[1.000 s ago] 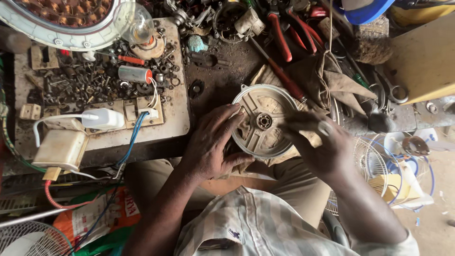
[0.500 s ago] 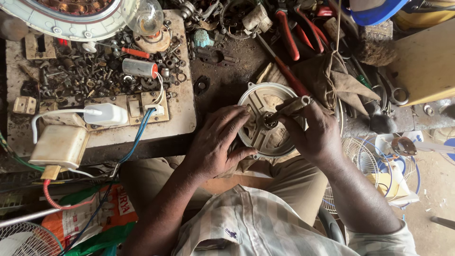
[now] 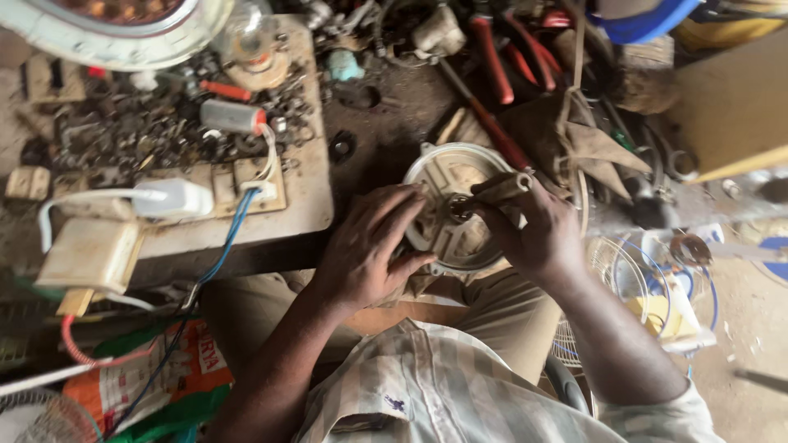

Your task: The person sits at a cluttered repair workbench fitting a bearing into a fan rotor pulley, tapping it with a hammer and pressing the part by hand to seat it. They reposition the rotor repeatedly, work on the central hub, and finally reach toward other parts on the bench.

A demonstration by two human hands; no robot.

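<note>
Cluttered workshop, daylight. Dark grimy bench [image 3: 386, 123] strewn with tools and scrap. Pale board [image 3: 304, 205] on its left carries loose hardware. Wooden box [image 3: 730, 107] far right. Dusty floor [image 3: 739, 328] at right.

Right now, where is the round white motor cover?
In the head view it sits right of centre, the round white motor cover resting on the person's lap between the left hand and right hand, beside the wooden bench.

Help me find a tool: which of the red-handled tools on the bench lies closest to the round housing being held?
The long red-handled tool lying diagonally: its lower end reaches the rim of the round housing. The other red-handled tools lie farther up the bench, well clear of it.
</note>
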